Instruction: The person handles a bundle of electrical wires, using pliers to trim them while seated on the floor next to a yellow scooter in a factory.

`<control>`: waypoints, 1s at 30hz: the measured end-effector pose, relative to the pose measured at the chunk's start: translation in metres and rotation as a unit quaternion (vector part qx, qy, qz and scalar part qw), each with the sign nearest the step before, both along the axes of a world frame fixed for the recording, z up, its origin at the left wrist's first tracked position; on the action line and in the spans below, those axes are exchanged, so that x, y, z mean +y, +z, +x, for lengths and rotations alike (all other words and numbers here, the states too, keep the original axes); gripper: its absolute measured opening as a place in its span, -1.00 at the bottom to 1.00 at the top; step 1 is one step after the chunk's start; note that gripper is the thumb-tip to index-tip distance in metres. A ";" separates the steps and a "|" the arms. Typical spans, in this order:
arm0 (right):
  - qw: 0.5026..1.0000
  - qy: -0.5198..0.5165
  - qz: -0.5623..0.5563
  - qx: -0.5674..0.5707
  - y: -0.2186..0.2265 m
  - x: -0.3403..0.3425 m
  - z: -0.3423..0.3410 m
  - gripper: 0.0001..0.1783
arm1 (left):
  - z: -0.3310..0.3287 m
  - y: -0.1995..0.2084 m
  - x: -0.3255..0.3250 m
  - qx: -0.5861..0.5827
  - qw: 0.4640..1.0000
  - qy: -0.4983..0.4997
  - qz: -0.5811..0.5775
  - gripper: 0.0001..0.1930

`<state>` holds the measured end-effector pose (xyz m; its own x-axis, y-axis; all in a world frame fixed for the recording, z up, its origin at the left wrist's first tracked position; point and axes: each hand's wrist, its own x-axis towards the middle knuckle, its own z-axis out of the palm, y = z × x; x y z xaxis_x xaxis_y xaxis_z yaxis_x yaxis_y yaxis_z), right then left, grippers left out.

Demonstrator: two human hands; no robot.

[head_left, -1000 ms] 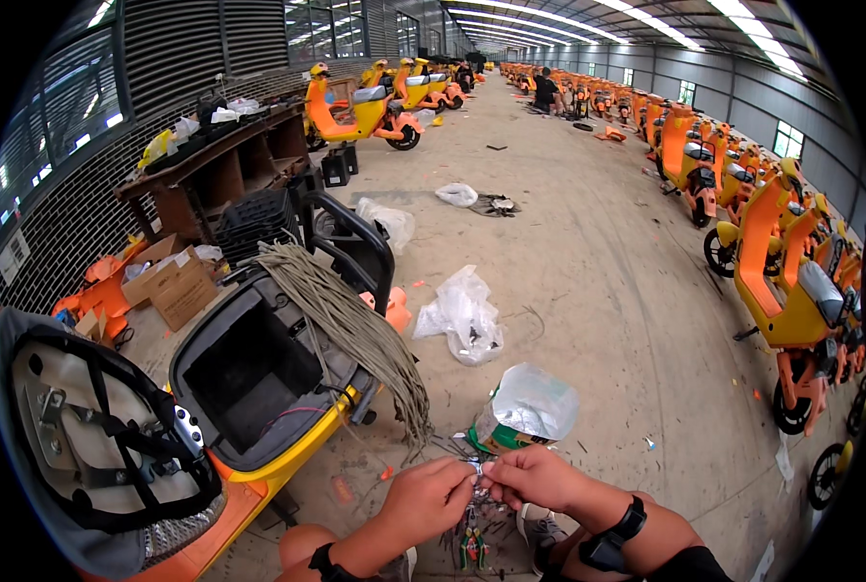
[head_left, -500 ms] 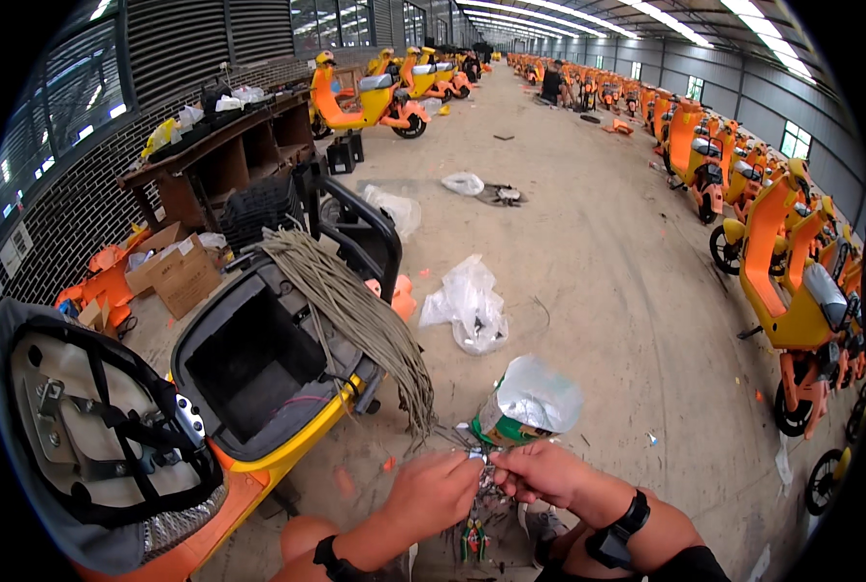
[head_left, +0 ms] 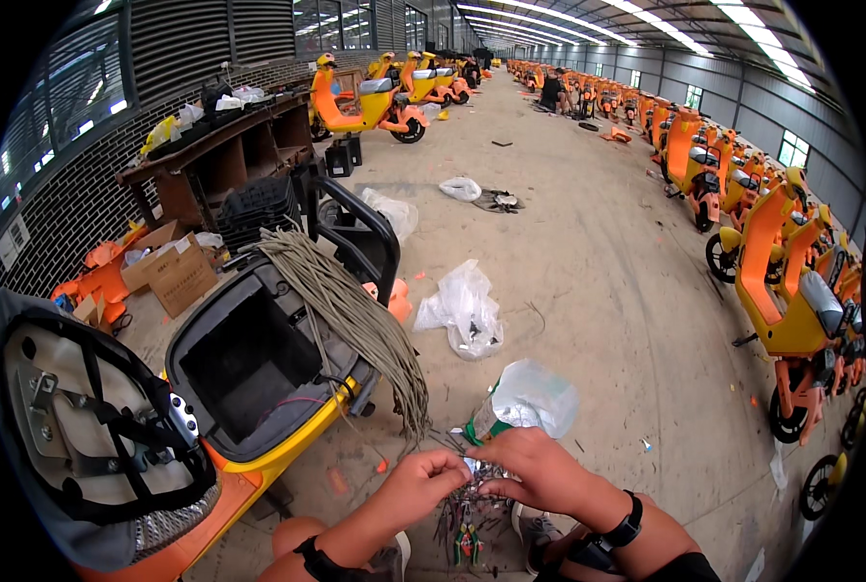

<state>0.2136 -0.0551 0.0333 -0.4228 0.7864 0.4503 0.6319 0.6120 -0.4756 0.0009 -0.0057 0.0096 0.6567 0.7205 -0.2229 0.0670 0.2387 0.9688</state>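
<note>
Low in front of me, my left hand (head_left: pixel 423 492) is closed in a pinch; a small pale bit shows at its fingertips, too small to name. Facing it, my right hand (head_left: pixel 539 468) has its fingers stretched forward and its thumb apart, with nothing visible in it. Between and below both hands lies a pile of small shiny metal parts (head_left: pixel 491 473). Pliers (head_left: pixel 467 545) with green and red handles rest just nearer to me. Beyond my right hand stands an opened green bag (head_left: pixel 538 396) with a silvery inside.
At left is a yellow-orange scooter body with its seat (head_left: pixel 93 427) tipped up, an open storage bin (head_left: pixel 248 359) and a bundle of grey-green cords (head_left: pixel 350 325). A clear plastic bag (head_left: pixel 464 310) lies ahead. Scooters (head_left: pixel 792 301) line the right side; a person (head_left: pixel 552 92) is far off.
My right hand has opened from a pinch and shifted slightly up and left over the metal parts. The left hand has drawn back a little to the left, still pinched.
</note>
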 end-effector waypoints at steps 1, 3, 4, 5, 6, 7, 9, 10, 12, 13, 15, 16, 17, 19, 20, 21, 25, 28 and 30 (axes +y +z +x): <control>1.000 0.014 0.018 -0.017 -0.002 -0.001 0.002 -0.59 | 0.000 0.000 0.001 -0.013 0.999 -0.009 -0.046 -0.91; 0.999 0.025 0.038 -0.029 -0.003 -0.002 0.002 -0.70 | -0.001 0.000 0.003 -0.039 0.989 -0.027 -0.137 -0.91; 0.999 0.020 0.041 -0.023 -0.002 -0.002 0.002 -0.75 | -0.001 0.001 0.003 -0.048 0.986 -0.031 -0.159 -0.91; 0.999 0.016 0.044 -0.017 0.000 -0.002 0.001 -0.80 | -0.002 0.002 0.003 -0.056 0.981 -0.036 -0.180 -0.92; 0.999 0.017 0.045 -0.013 0.000 -0.002 0.000 -0.80 | -0.002 0.002 0.003 -0.064 0.976 -0.041 -0.203 -0.92; 0.999 0.018 0.046 -0.008 0.001 -0.002 0.000 -0.80 | -0.003 0.002 0.004 -0.076 0.972 -0.040 -0.221 -0.92; 0.999 0.021 0.044 0.001 0.001 -0.001 0.000 -0.81 | -0.004 0.000 0.004 -0.098 0.960 -0.038 -0.258 -0.91; 0.999 0.023 0.041 0.006 -0.001 -0.002 0.001 -0.82 | -0.005 0.000 0.005 -0.102 0.959 -0.041 -0.261 -0.91; 0.999 0.030 0.031 0.015 -0.001 -0.002 0.002 -0.84 | -0.006 -0.003 0.004 -0.112 0.955 -0.048 -0.271 -0.91; 0.999 0.035 0.023 0.020 0.000 -0.002 0.002 -0.85 | -0.006 -0.003 0.004 -0.102 0.957 -0.055 -0.267 -0.90; 0.999 0.032 -0.003 0.040 -0.001 -0.003 -0.001 -0.86 | -0.007 -0.001 0.005 -0.083 0.960 -0.070 -0.258 -0.90; 0.998 0.026 -0.022 0.056 -0.002 -0.004 -0.002 -0.86 | -0.006 -0.001 0.003 -0.073 0.965 -0.078 -0.240 -0.89; 0.996 0.019 -0.041 0.073 -0.003 -0.005 -0.002 -0.86 | -0.004 -0.002 0.001 -0.063 0.969 -0.085 -0.222 -0.88; 0.995 0.018 -0.045 0.086 0.000 -0.006 -0.002 -0.87 | -0.004 0.002 0.000 -0.054 0.972 -0.088 -0.212 -0.86; 0.995 0.018 -0.047 0.092 0.001 -0.006 -0.001 -0.87 | -0.003 0.003 -0.001 -0.055 0.969 -0.085 -0.226 -0.86; 0.996 0.013 -0.038 0.084 0.001 -0.005 -0.001 -0.87 | -0.003 0.006 0.000 -0.056 0.967 -0.080 -0.236 -0.85; 0.998 0.001 -0.017 0.061 0.002 -0.004 -0.001 -0.87 | -0.001 0.001 0.001 -0.079 0.974 -0.076 -0.199 -0.83; 0.998 0.001 -0.011 0.063 0.001 -0.004 -0.002 -0.86 | -0.001 -0.001 0.001 -0.099 0.971 -0.074 -0.207 -0.87; 0.997 0.003 -0.017 0.070 0.000 -0.004 -0.002 -0.86 | -0.002 -0.007 0.003 -0.120 0.964 -0.076 -0.224 -0.89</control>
<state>0.2115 -0.0592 0.0337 -0.3628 0.7994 0.4789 0.5540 0.5983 -0.5789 -0.0011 -0.0024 0.0025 0.8184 0.4785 -0.3182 -0.0784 0.6416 0.7630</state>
